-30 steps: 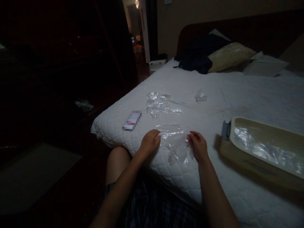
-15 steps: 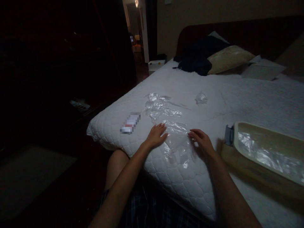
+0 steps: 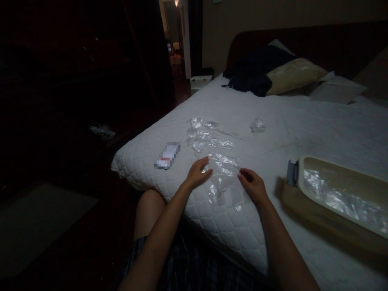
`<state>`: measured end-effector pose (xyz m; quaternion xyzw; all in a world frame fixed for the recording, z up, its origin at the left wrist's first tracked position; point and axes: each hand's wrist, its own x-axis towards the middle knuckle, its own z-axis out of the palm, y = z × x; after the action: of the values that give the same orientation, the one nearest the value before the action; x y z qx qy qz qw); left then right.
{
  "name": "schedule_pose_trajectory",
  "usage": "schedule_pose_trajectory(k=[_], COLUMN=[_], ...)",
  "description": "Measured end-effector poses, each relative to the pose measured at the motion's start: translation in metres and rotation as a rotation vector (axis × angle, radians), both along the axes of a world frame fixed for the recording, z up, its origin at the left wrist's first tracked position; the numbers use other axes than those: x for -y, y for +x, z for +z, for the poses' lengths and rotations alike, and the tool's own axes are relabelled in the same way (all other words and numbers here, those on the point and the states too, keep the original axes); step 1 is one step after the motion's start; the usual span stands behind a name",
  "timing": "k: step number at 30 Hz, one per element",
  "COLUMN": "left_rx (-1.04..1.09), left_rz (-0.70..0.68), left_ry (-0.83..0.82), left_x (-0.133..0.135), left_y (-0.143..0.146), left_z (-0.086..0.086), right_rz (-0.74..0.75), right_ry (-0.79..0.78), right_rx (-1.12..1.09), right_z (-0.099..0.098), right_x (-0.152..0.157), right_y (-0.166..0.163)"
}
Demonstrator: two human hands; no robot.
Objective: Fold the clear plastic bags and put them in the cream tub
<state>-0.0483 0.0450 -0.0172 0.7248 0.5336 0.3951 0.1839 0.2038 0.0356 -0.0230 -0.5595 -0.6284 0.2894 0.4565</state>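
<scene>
A clear plastic bag point(image 3: 224, 173) lies flat on the near corner of the white quilted mattress point(image 3: 303, 121). My left hand point(image 3: 198, 171) rests palm down on the bag's left edge, fingers stretched out. On the bag's right edge my right hand point(image 3: 253, 186) presses down with its fingers curled. More crumpled clear plastic point(image 3: 201, 135) lies just beyond the bag, and a small wad of plastic point(image 3: 257, 124) sits farther back.
A small blurred card or packet point(image 3: 167, 155) lies left of my hands. A beige tray point(image 3: 336, 194) holding clear plastic stands at the right. Pillows point(image 3: 294, 72) and dark clothing point(image 3: 251, 74) lie at the headboard. The floor to the left is dark.
My left hand went from curled at the bag's edge to flat on it. The bag has been spread and shifted slightly; my right hand stayed at its right edge.
</scene>
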Motion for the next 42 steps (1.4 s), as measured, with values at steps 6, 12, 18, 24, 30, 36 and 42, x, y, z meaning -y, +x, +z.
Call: schedule_pose_trajectory(k=[6, 12, 18, 24, 30, 36, 42], left_rx=[-0.125, 0.105, -0.196, -0.236, -0.088, 0.105, -0.25], left_rz=[-0.011, 0.269, 0.083, 0.167, 0.277, 0.086, 0.047], left_ry=[0.072, 0.292, 0.333, 0.002, -0.232, -0.582, -0.434], left_x=[0.004, 0.026, 0.109, 0.14, 0.127, 0.12, 0.132], left_y=[0.004, 0.0, 0.026, 0.065, 0.064, 0.055, 0.041], left_z=[0.004, 0.017, 0.017, 0.016, 0.024, 0.021, 0.037], right_rz=[-0.001, -0.292, -0.442, -0.011, 0.039, 0.046, 0.064], right_ry=[0.096, 0.142, 0.313, 0.29, 0.215, 0.207, 0.193], right_rx=[0.099, -0.023, 0.166, 0.37, 0.396, 0.407, 0.388], right_z=[-0.002, 0.007, 0.019, 0.024, 0.018, 0.019, 0.019], right_x=[0.003, 0.022, 0.057, 0.072, 0.066, 0.066, 0.066], right_y=[0.001, 0.0, -0.008, -0.024, -0.023, -0.023, -0.023])
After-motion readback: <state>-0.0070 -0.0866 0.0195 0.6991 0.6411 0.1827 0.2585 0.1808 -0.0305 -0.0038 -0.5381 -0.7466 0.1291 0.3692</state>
